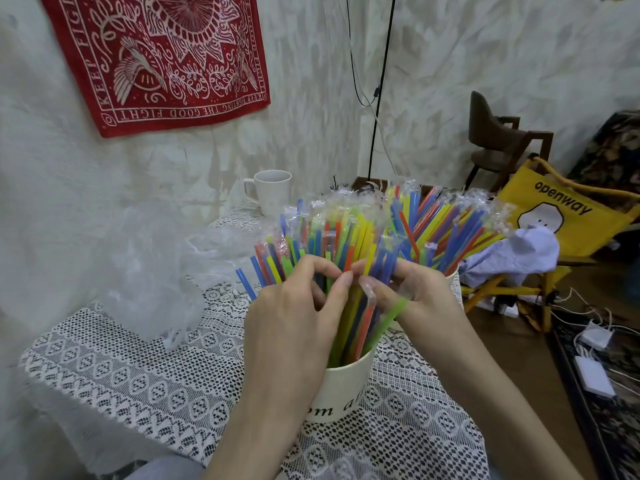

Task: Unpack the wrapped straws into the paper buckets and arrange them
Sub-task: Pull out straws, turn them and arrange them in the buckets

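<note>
Wrapped straws [349, 237], a dense mass of thin plastic tubes in blue, yellow, green, red and orange inside clear sleeves, stand fanned out in a cream paper bucket [341, 386] with dark script lettering, set on the white lace tablecloth [138, 368]; a second cluster of wrapped straws [450, 223] fans up just behind and to the right, its bucket largely hidden, only a pale rim [452, 271] showing by the right hand. The left hand [294, 306] has its fingers curled in among the straws, thumb and forefinger pinching at them near the middle; the right hand [412, 292] is curled likewise, fingertips meeting the left's and gripping a few straws; a green one [388, 320] passes under its fingers. A crumpled clear plastic bag [149, 268] lies to the left on the cloth; a white ceramic mug [270, 192] stands behind, near the wall.
</note>
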